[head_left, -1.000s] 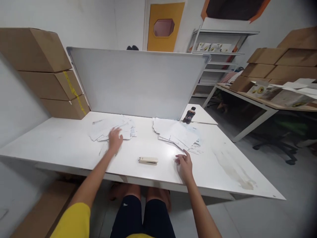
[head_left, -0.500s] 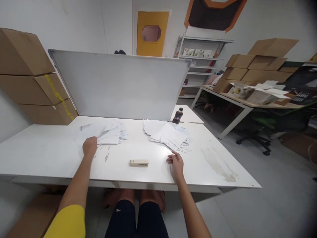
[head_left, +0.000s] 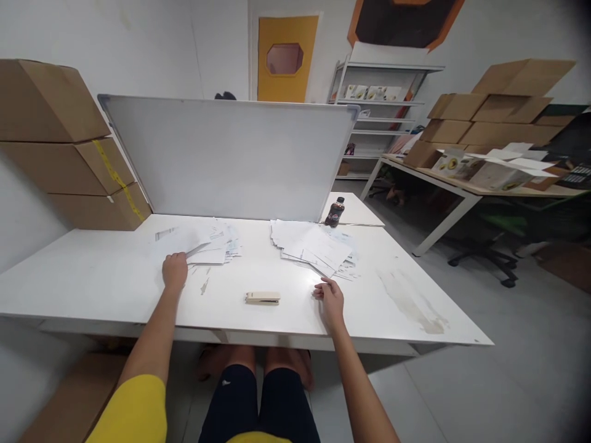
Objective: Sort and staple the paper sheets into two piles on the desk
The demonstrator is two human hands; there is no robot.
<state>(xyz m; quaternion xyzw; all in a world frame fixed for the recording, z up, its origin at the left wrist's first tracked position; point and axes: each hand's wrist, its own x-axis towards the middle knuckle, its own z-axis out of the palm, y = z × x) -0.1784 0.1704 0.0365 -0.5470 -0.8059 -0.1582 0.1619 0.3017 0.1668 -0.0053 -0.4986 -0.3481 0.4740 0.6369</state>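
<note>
On the left of the white table, my left hand (head_left: 175, 271) is closed on the edge of a paper sheet (head_left: 199, 248), whose near part is bent up. This sheet belongs to a loose left pile of printed papers (head_left: 219, 241). My right hand (head_left: 331, 301) rests just in front of a second, fanned pile of papers (head_left: 314, 246). Its fingers are apart and loosely curled, with nothing in them; the index fingertip is close to the pile's near edge. Between the hands lies a cream stapler (head_left: 263, 298).
A whiteboard (head_left: 231, 160) leans upright along the table's (head_left: 286, 317) back edge. Beside its right corner stands a dark drink bottle (head_left: 335, 213). Cardboard boxes (head_left: 96, 178) are stacked at the left. Farther right are another desk with boxes (head_left: 503, 126) and a metal shelf (head_left: 383, 101).
My left hand has shifted slightly right with the sheet's edge, and the sheet is bent differently. My right hand stays in place. The whole view has tilted a little.
</note>
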